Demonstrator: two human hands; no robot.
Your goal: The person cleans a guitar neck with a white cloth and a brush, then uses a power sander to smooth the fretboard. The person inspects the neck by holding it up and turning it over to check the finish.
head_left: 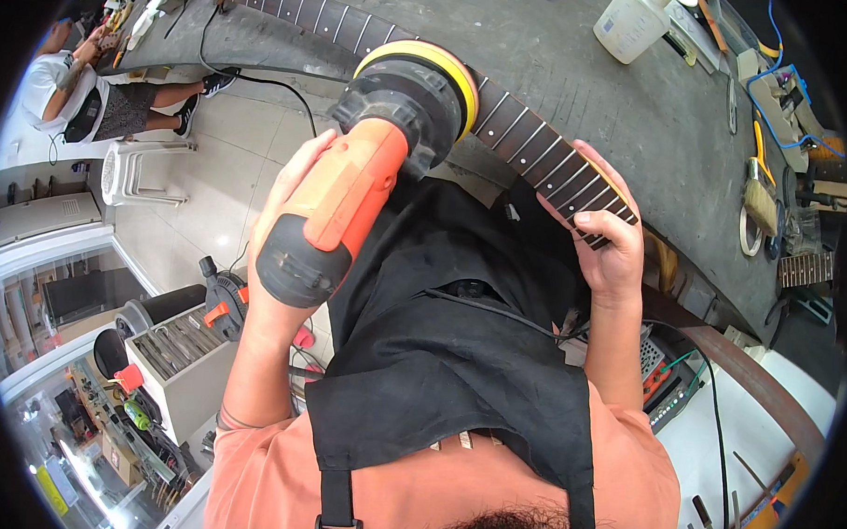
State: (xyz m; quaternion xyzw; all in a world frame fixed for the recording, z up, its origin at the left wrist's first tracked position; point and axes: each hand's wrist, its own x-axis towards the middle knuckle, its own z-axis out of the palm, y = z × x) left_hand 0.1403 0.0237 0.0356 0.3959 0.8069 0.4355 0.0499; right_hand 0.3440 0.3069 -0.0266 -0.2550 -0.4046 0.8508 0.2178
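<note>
The right hand [613, 257] has its grip closed on one end of the dark guitar neck [530, 142], so it is the nearer hand. The neck's long way runs from 10 to 4 o'clock. The left hand [292, 169] grips the orange power tool [342, 187]; from there the neck is toward 2 o'clock. The tool's round pad [469, 89] hides some of the neck; I can't tell if they touch. The grey tabletop [561, 73] is toward 1 o'clock.
</note>
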